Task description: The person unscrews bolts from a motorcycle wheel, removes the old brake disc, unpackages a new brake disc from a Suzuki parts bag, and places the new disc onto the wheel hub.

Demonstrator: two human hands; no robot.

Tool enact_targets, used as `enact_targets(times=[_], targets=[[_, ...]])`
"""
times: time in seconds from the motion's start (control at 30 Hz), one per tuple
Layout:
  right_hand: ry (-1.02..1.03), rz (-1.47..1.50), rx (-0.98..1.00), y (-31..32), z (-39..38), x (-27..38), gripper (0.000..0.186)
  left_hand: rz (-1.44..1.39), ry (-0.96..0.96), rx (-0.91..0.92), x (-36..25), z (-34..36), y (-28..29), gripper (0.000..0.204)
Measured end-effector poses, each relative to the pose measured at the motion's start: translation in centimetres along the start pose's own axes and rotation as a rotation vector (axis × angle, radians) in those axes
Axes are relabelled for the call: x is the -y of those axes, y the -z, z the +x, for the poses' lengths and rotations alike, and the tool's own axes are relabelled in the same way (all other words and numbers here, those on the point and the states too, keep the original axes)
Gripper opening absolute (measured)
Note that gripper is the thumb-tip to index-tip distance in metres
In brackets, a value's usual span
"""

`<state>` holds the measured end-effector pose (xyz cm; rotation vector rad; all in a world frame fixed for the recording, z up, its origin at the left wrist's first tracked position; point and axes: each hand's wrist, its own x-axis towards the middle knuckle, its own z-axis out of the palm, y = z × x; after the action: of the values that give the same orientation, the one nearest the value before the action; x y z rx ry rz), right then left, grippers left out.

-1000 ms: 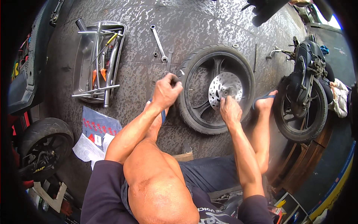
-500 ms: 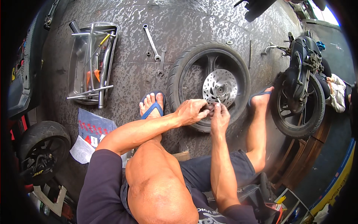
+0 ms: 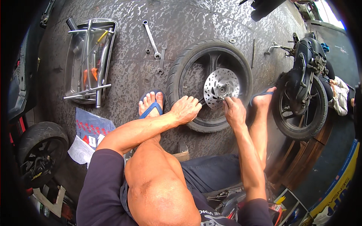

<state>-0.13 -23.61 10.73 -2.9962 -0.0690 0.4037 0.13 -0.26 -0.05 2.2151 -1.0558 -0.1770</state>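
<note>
— Dark, mottled floor point(image 3: 128, 81) spreads around us. What do we see farthest left?

— Well left of our left hand point(image 3: 186, 110), a black tyre point(image 3: 56, 135). Nearer to that hand, up and to its left, we have a tray point(image 3: 74, 69) with metal bars point(image 3: 103, 67) lying in and across it; below the tray, a plastic bag point(image 3: 87, 122) with red print.

— And closer in?

— Two wrenches lie above and left of the same hand: a long, shiny one point(image 3: 151, 39) and a shorter, duller one point(image 3: 162, 59). Just beside our fingers is our foot point(image 3: 151, 103) in a blue sandal.

— How is that hand itself?

— Palm down, fingers loosely bent, over the near left edge of the wheel point(image 3: 213, 62). We cannot tell whether it grips the tyre there.

— Where does the wheel lie?

— Flat on the floor, reaching from under our left hand to our right hand point(image 3: 234, 113), its drilled disc point(image 3: 230, 81) just above the right fingertips.

— Is that hand holding anything?

— Its thumb and forefinger come together at the disc's lower edge, but we cannot tell what they pinch.

— Farther right?

— Up and right of that hand, a thin rod point(image 3: 253, 52); well beyond, a motorcycle point(image 3: 301, 75).
</note>
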Motion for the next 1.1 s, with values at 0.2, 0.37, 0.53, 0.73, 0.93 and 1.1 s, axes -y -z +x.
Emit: enact_targets(times=[0.2, 0.37, 0.53, 0.73, 0.93, 1.1], targets=[[0.208, -0.112, 0.001, 0.9, 1.2, -0.5, 0.011, 0.025, 0.026, -0.025, 0.1, -0.2, -0.8, 0.009], [0.126, -0.021, 0.09, 0.9, 1.4, -0.4, 0.012, 0.014, 0.041, 0.023, 0.1, 0.0, -0.6, 0.013], [-0.19, -0.019, 0.189, 0.0, 0.5, 0.9, 0.04, -0.097, 0.011, -0.071, 0.3, -0.1, 0.4, 0.02], [-0.114, 0.281, 0.551, 2.5, 1.0, 6.2, 0.035, -0.029, 0.463, -0.557, 2.6, 0.1, 4.0, 0.057], [-0.159, 0.138, 0.149, 2.3, 3.6, 2.8, 0.04, -0.253, 0.782, -0.477, 4.6, -2.8, 0.7, 0.081], [0.039, -0.013, -0.065, 1.6, 4.1, 2.5, 0.029, -0.394, 0.826, -0.362, 4.9, -2.2, 2.9, 0.088]])
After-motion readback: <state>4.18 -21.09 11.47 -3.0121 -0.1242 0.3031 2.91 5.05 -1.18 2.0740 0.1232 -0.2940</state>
